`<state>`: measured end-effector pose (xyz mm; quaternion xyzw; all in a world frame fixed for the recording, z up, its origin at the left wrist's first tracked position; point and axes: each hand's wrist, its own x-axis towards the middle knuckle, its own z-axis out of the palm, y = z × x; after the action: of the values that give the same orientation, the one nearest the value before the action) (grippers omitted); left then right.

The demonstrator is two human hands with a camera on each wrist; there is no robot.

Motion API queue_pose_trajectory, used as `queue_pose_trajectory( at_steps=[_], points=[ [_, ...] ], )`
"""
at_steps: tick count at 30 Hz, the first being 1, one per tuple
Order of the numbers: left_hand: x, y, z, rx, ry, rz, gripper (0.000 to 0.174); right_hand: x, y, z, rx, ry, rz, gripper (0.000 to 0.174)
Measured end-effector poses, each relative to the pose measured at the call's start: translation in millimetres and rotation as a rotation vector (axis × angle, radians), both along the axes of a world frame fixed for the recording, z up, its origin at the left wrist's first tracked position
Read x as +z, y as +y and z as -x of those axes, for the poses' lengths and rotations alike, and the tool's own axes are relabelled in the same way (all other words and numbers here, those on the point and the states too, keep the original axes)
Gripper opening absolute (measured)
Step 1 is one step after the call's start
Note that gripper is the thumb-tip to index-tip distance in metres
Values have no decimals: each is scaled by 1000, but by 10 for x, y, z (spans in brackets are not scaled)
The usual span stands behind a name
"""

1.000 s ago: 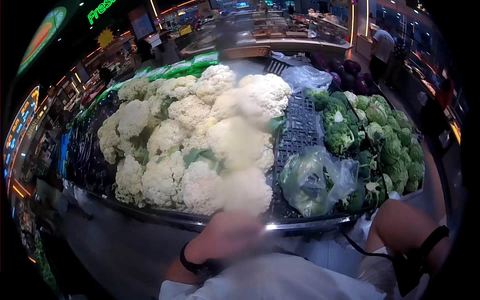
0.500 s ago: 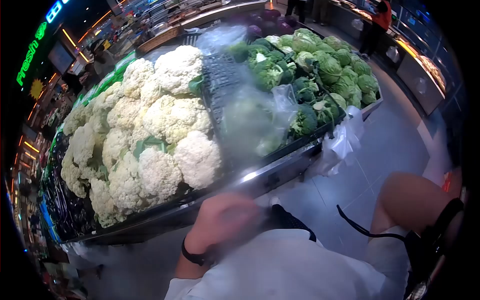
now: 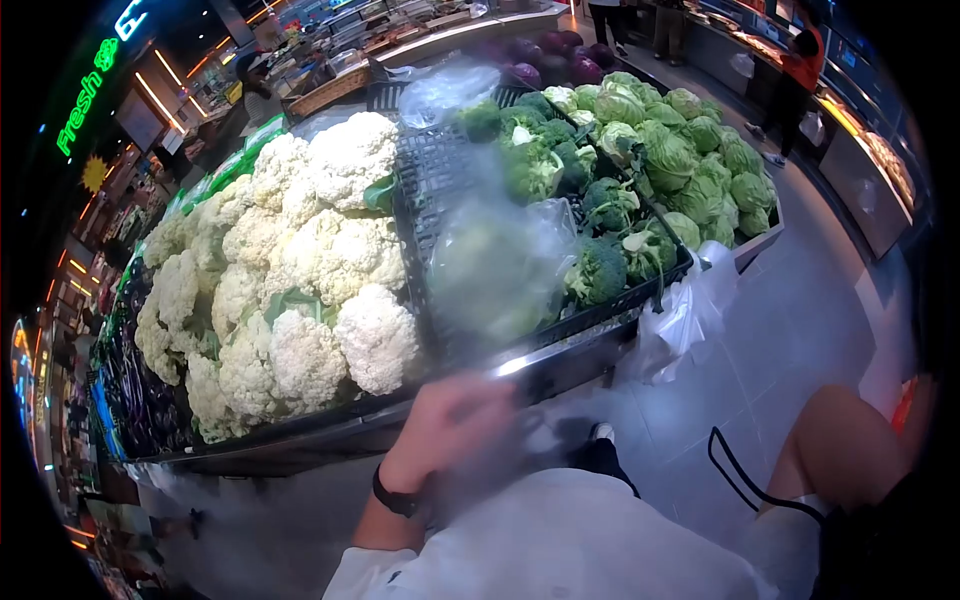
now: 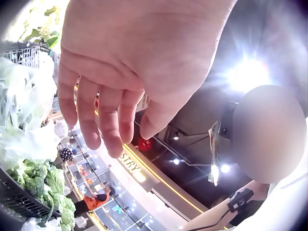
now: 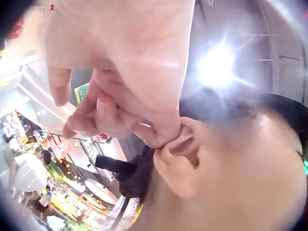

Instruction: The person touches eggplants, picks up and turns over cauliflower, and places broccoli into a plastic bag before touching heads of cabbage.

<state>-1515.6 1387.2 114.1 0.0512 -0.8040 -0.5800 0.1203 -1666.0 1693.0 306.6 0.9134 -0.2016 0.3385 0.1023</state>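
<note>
My left hand hovers low in front of the produce stand, blurred in the head view, near the closest cauliflower. In the left wrist view the left fingers hang loosely extended with nothing between them. My right hand is raised beside the head, outside the head view. Its fingers are loosely bent, and one touches the upper edge of the ear. A heap of cauliflowers fills the stand's left part. A bagged green vegetable rests in a black crate, partly blurred.
Broccoli and round cabbages lie on the right, purple vegetables behind them. Dark eggplants are at the far left. White plastic bags hang at the stand's right corner. A person in orange is at a counter behind.
The head view has turned right and down, so the stand now appears slanted and further left, with more floor showing. The left hand stays low before the stand.
</note>
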Motion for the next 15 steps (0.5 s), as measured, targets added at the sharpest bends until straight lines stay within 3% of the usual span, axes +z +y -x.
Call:
queue_pose_trajectory(
  at_steps=[6, 9, 15],
  points=[
    [-83, 241, 711, 172, 4, 90, 21, -25, 328, 790, 100, 19, -22, 28],
    [-85, 357, 978, 342, -20, 19, 21, -41, 460, 1193, 186, 10, -42, 28],
    [-342, 177, 1254, 572, 28, -45, 18, -21, 486, 1952, 480, -31, -157, 29]
  ],
)
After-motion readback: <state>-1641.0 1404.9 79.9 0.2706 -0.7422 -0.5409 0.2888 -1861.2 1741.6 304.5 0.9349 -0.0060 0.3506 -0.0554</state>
